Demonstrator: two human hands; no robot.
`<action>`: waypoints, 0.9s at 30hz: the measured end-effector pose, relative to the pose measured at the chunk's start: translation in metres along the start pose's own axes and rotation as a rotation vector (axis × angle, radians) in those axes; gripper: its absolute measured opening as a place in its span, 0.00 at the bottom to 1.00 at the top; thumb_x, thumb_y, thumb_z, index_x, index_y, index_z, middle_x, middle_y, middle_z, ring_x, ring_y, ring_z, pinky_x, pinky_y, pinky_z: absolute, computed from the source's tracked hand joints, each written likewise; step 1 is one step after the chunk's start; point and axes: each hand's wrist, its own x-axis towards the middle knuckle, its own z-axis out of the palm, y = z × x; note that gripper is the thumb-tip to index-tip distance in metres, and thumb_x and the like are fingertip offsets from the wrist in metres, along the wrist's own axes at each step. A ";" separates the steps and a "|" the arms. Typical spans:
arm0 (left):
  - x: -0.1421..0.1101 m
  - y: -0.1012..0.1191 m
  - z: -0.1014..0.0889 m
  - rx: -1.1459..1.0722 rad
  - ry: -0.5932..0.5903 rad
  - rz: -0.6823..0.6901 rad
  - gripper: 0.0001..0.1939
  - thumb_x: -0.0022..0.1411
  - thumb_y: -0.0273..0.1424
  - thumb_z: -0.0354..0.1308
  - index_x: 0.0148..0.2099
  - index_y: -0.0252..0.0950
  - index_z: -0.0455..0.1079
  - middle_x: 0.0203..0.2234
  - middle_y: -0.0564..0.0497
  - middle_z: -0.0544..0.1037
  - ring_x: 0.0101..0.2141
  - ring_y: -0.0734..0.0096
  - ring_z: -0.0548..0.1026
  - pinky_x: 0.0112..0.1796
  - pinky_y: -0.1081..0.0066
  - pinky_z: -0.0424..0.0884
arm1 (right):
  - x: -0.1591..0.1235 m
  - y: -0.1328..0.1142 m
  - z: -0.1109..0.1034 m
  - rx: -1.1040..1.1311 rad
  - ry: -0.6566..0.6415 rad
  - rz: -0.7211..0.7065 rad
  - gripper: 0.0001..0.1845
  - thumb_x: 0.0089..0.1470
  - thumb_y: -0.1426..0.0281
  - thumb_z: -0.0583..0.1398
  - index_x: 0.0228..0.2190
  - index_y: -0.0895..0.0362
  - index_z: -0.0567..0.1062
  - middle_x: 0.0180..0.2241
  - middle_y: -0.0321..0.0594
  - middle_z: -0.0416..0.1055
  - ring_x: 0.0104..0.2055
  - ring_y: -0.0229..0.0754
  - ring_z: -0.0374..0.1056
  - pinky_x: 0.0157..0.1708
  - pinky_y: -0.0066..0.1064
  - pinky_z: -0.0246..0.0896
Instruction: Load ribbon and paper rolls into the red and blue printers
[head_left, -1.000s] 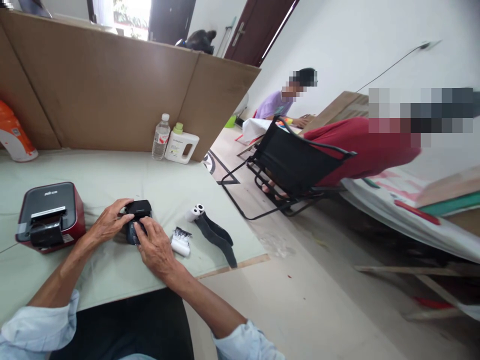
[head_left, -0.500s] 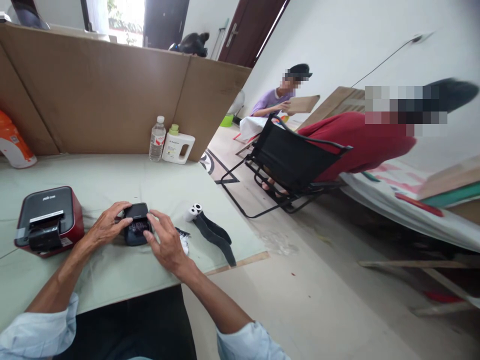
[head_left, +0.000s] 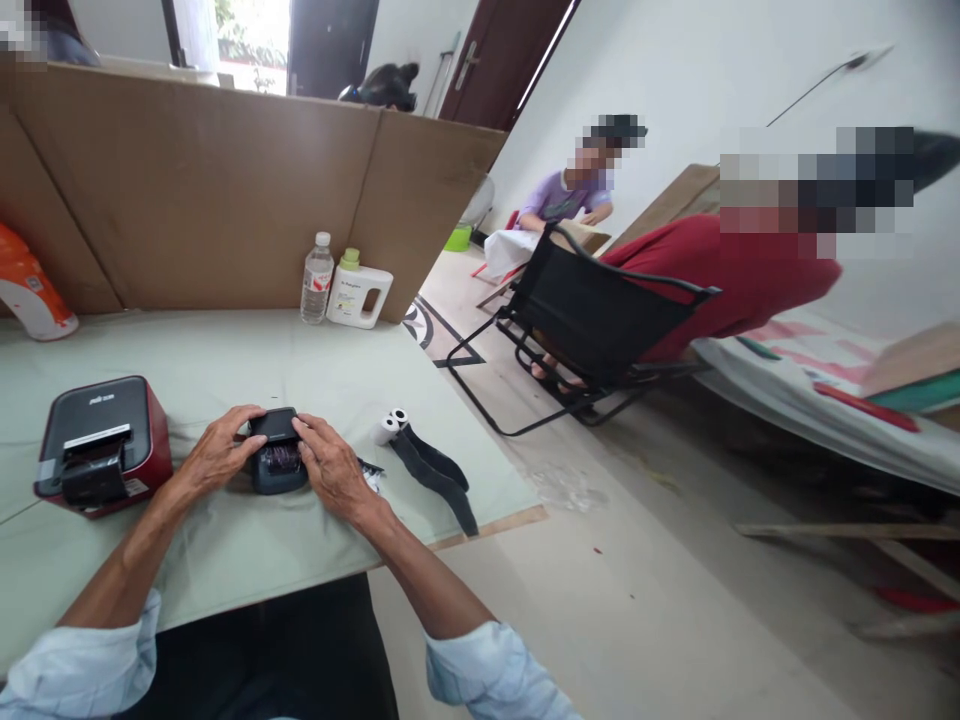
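A small black box-shaped device [head_left: 279, 478], which looks like a compact printer, rests on the cloth-covered table in front of me. My left hand [head_left: 216, 452] grips its upper left corner, the thumb lying on the near side. On the opposite edge, my right hand [head_left: 334, 468] holds the device's right side, fingers at the top corner. A dark, shiny inset shows in its face below a smoother upper panel. White paper rolls [head_left: 387, 428] with dark strips [head_left: 435, 475] trailing from them lie to the right. Some crumpled white scraps [head_left: 373, 478] are partly hidden behind my right hand.
A red and black label printer [head_left: 105, 440] stands at left. A cardboard partition [head_left: 225, 200] closes the table's far side, with a water bottle [head_left: 317, 280], a white jug [head_left: 360, 295] and an orange bottle [head_left: 34, 285] before it. Two people sit to the right, one in a black chair [head_left: 600, 300].
My right hand has come in from beside the device onto its upper right edge, fingers now pressed there. The left hand keeps its hold. A co-worker in purple has lowered a cardboard piece.
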 end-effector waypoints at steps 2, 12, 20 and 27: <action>0.001 0.000 0.001 -0.004 0.001 -0.008 0.22 0.63 0.42 0.57 0.57 0.40 0.73 0.56 0.42 0.79 0.56 0.52 0.77 0.49 0.55 0.81 | -0.001 0.000 0.000 -0.018 -0.015 0.002 0.26 0.68 0.77 0.51 0.64 0.57 0.71 0.64 0.55 0.69 0.67 0.49 0.66 0.67 0.47 0.66; -0.006 0.001 -0.002 0.078 -0.069 -0.050 0.29 0.66 0.45 0.56 0.65 0.39 0.69 0.67 0.37 0.69 0.67 0.45 0.68 0.56 0.49 0.77 | -0.003 -0.003 -0.018 -0.029 -0.084 0.014 0.29 0.69 0.74 0.50 0.69 0.57 0.63 0.65 0.54 0.67 0.67 0.50 0.65 0.67 0.46 0.65; -0.018 -0.009 -0.006 0.258 -0.225 0.051 0.62 0.45 0.44 0.79 0.76 0.41 0.54 0.76 0.31 0.48 0.73 0.33 0.54 0.67 0.42 0.62 | -0.008 -0.004 -0.024 0.079 -0.305 0.115 0.44 0.63 0.63 0.65 0.73 0.54 0.54 0.70 0.56 0.60 0.72 0.58 0.59 0.69 0.54 0.58; -0.026 0.002 0.001 0.418 -0.192 0.002 0.58 0.50 0.38 0.76 0.78 0.42 0.51 0.77 0.32 0.46 0.69 0.31 0.63 0.64 0.41 0.65 | -0.008 -0.010 -0.005 0.000 -0.267 0.161 0.57 0.58 0.65 0.70 0.75 0.54 0.44 0.70 0.57 0.59 0.71 0.60 0.59 0.68 0.53 0.59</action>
